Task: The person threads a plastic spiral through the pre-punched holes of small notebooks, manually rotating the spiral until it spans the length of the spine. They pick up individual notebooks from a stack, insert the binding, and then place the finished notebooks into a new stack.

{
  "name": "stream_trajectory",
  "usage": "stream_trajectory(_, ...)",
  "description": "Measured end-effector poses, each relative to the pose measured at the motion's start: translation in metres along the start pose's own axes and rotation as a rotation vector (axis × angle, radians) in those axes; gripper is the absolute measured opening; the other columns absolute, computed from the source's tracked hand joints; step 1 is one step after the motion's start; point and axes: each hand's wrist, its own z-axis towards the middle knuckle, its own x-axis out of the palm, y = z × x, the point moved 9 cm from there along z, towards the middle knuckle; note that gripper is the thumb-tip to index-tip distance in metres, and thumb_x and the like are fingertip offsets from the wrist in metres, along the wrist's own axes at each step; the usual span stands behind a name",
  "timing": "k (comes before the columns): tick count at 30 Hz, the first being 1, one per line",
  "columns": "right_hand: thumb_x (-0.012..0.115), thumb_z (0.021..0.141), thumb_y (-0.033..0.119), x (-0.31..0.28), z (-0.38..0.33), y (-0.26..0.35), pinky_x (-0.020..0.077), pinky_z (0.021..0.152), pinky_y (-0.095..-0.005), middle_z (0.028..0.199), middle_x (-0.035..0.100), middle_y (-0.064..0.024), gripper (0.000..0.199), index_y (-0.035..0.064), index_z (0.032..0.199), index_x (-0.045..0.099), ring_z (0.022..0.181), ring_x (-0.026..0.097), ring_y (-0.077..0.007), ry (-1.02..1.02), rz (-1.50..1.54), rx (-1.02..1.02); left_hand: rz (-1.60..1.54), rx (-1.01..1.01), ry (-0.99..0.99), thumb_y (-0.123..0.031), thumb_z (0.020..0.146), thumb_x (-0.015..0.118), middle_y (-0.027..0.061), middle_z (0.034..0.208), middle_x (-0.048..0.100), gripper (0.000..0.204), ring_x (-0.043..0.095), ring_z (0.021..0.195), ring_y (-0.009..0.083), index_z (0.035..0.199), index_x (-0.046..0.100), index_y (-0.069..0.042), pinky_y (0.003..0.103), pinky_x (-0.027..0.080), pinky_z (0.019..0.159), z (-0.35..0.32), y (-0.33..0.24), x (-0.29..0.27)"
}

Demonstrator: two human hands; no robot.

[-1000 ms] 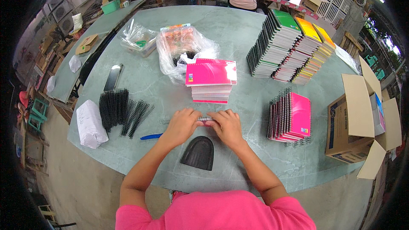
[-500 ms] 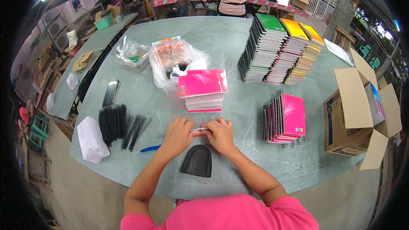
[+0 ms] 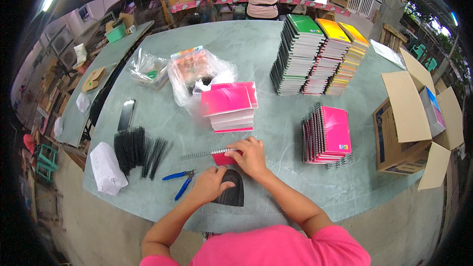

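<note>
In front of me a small pink-red notebook (image 3: 222,159) stands with its spine edge upward. A dark spiral coil (image 3: 196,155) runs along that edge and sticks out to the left. My right hand (image 3: 251,156) grips the notebook at its right end, its fingers covering that part. My left hand (image 3: 211,187) is lower, beside the notebook's near edge, with thumb and fingers apart and nothing visibly held. It partly covers a black ribbed, rounded pad (image 3: 234,193). Blue-handled pliers (image 3: 183,180) lie spread on the table to its left.
Loose black coils (image 3: 130,150) and a white wrapped bundle (image 3: 107,167) lie left. Pink notebooks without coils (image 3: 229,106) are stacked ahead, by a plastic bag (image 3: 182,86). Coiled pink notebooks (image 3: 335,133), tall notebook stacks (image 3: 298,59) and an open carton (image 3: 401,133) stand right.
My left hand has left the coil and moved down toward me, uncovering the notebook and coil. The pliers, partly hidden before, now show fully. My right hand stays at the notebook.
</note>
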Motion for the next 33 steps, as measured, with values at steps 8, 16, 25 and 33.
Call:
stream_trajectory(8,0.073,0.069,0.024,0.004,0.001,-0.005,0.0343,0.072,-0.0344,0.080,0.067,-0.0002,0.016,0.0145,0.081,0.070,0.078,0.055,-0.0199,0.087,0.048,0.042,-0.340,0.214,-0.220,-0.019,0.070,0.073,0.0175,0.106,0.054,0.049,0.053,0.099,0.0363,0.113,0.053,-0.006,0.039,0.044,0.085,0.004,-0.006,-0.010)
stream_trajectory(16,0.071,0.072,0.021,0.012,0.006,-0.012,0.0369,0.077,-0.0341,0.080,0.064,-0.0026,0.023,0.0129,0.094,0.069,0.079,0.055,-0.0213,0.241,0.037,0.069,-0.329,0.136,-0.235,-0.016,0.072,0.071,0.0157,0.105,0.056,0.042,0.054,0.100,0.0342,0.110,0.055,-0.004,0.039,0.043,0.085,0.014,0.007,-0.020)
stream_trajectory(25,0.070,0.076,0.011,0.004,0.008,-0.046,0.0451,0.064,-0.0286,0.082,0.066,-0.0035,0.015,0.0068,0.090,0.068,0.073,0.059,-0.0141,0.182,0.455,0.257,-0.274,0.114,-0.545,-0.009,0.075,0.066,0.0135,0.097,0.058,0.028,0.055,0.094,0.0322,0.101,0.060,-0.005,0.038,0.043,0.084,0.001,-0.004,-0.079)
stream_trajectory(33,0.070,0.077,0.007,0.022,-0.016,-0.078,0.0451,0.062,-0.0214,0.078,0.064,-0.0012,0.013,0.0016,0.089,0.067,0.067,0.055,-0.0058,0.143,0.855,0.468,-0.129,0.065,-0.519,-0.008,0.075,0.064,0.0135,0.098,0.054,0.030,0.054,0.090,0.0344,0.104,0.057,-0.010,0.041,0.044,0.077,0.016,-0.017,-0.091)
